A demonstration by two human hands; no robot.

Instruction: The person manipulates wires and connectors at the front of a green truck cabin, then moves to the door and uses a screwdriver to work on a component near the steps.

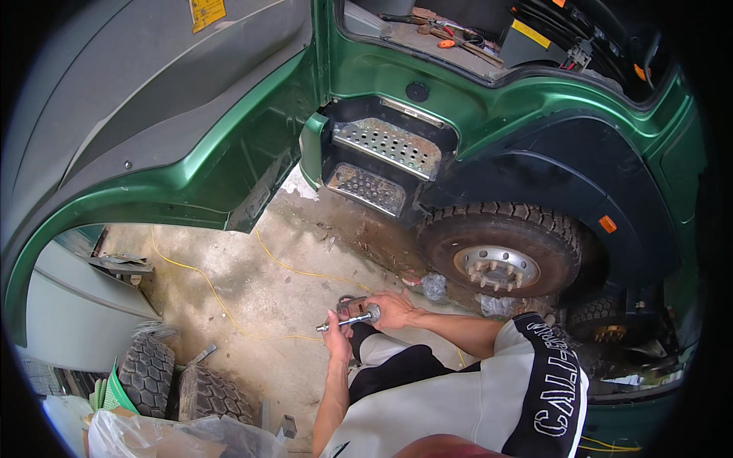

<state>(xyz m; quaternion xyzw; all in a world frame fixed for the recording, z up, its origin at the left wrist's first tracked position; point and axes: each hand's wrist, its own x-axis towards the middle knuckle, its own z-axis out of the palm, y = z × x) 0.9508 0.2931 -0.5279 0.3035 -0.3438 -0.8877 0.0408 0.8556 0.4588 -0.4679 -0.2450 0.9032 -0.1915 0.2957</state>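
Both my hands are in front of me above the concrete floor, on a chrome ratchet-like tool [353,318]. My left hand [337,340] is closed around its shaft, and a short bright end sticks out to the left of the fingers. At the tool's round head, my right hand [395,308] has its fingers bent against the metal. Behind the hands lies a brown and dark shape [352,305], partly covered; I cannot tell what it is.
A green truck's open door [252,145] spans the upper left, beside metal steps [385,145]. The front wheel [500,248] stands at right. Tools [458,44] lie on the cab floor. A yellow cord [202,275] crosses the concrete; loose tyres [147,374] sit lower left.
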